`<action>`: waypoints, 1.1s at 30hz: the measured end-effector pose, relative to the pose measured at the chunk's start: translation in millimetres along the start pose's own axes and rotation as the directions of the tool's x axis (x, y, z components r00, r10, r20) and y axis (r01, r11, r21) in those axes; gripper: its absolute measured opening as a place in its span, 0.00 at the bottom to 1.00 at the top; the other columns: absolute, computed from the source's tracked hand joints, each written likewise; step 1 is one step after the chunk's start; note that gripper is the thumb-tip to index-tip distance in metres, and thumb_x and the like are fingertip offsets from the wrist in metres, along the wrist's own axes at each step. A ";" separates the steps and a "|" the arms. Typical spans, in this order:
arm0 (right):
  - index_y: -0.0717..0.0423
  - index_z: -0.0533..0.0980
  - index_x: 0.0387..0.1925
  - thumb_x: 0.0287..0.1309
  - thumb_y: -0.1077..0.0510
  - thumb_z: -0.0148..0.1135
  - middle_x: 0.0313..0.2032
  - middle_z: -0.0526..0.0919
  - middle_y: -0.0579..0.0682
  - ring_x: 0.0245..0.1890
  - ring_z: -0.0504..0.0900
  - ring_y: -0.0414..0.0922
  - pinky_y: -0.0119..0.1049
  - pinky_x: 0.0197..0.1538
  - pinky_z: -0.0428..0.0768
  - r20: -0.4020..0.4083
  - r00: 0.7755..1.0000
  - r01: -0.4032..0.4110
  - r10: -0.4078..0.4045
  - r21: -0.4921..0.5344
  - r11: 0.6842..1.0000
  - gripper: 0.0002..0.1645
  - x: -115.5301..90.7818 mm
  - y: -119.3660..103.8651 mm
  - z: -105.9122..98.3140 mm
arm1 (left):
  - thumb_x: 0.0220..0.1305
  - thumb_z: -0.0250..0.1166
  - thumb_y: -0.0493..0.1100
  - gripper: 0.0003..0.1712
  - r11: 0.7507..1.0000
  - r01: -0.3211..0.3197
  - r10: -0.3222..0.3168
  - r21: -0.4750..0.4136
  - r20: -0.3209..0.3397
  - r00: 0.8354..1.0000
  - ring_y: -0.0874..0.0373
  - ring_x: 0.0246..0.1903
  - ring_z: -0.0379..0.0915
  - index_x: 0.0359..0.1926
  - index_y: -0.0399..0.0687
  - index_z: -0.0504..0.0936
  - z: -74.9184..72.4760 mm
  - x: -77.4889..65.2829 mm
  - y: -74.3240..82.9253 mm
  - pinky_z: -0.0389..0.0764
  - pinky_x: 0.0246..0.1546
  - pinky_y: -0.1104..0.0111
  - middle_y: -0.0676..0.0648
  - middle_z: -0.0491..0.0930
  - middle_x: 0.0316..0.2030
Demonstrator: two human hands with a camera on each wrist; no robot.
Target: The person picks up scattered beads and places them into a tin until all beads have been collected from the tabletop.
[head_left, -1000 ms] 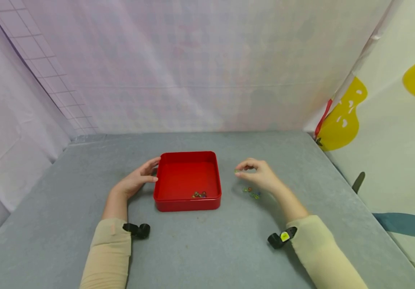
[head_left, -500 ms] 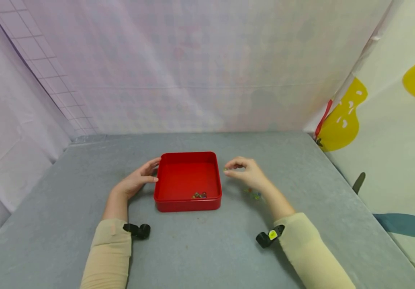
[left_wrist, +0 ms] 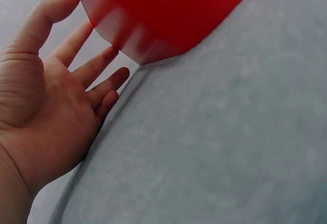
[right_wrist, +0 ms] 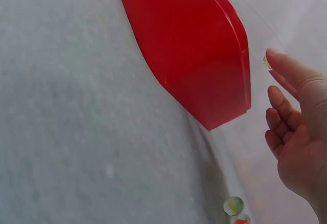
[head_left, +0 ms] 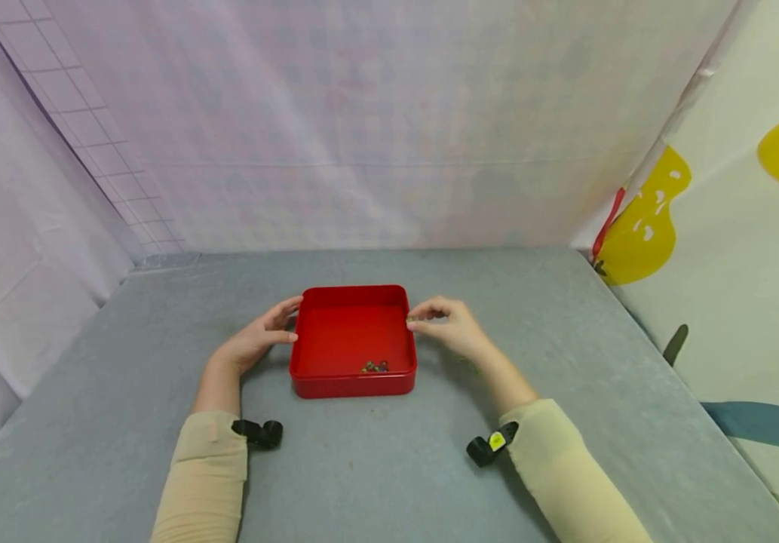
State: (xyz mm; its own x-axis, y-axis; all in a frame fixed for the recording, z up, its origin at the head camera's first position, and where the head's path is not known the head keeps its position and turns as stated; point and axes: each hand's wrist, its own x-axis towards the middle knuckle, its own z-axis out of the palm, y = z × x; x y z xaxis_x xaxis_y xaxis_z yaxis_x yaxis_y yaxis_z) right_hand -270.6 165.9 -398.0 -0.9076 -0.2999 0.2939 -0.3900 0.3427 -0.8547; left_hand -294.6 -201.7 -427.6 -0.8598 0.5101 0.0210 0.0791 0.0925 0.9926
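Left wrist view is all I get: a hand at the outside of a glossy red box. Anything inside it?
Observer: Yes, the head view shows a small cluster of shiny multicoloured marbles inside the glossy red square box, by the wall nearest the person.
Operator: Anything held, out of my view?
Observer: Yes, the right hand pinches a small clear, yellow-tinted marble.
Operator: Any lying loose outside?
Observer: Yes, the right wrist view shows two round glassy marbles on the grey tabletop, at that picture's bottom edge.
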 end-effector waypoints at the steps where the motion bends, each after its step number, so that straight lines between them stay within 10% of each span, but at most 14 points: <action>1: 0.59 0.84 0.38 0.52 0.61 0.71 0.33 0.80 0.50 0.39 0.74 0.48 0.45 0.47 0.71 -0.003 1.000 0.000 0.000 0.005 1.000 0.10 0.4 0.2 1.5 | 0.65 0.57 0.32 0.41 1.000 0.004 -0.004 -0.002 -0.003 1.000 0.42 0.69 0.42 0.74 0.44 0.49 0.1 -0.1 0.4 0.52 0.62 0.44 0.40 0.45 0.73; 33: 0.65 0.82 0.37 0.52 0.64 0.70 0.30 0.81 0.49 0.35 0.74 0.44 0.34 0.41 0.71 -0.048 0.999 0.022 -0.019 0.045 0.999 0.10 9.2 8.5 25.5 | 0.65 0.57 0.33 0.42 1.000 0.025 -0.025 -0.002 -0.015 1.000 0.41 0.69 0.42 0.75 0.45 0.48 2.2 -1.1 3.2 0.52 0.62 0.43 0.40 0.45 0.73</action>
State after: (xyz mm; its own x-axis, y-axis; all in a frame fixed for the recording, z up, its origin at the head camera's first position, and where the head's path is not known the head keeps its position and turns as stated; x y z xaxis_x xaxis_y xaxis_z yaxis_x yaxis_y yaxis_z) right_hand -278.3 143.4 -413.5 -0.9063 -0.2635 0.3305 -0.4021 0.2962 -0.8664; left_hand -292.3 -200.1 -424.7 -0.8690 0.4947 -0.0020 0.0566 0.1034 0.9930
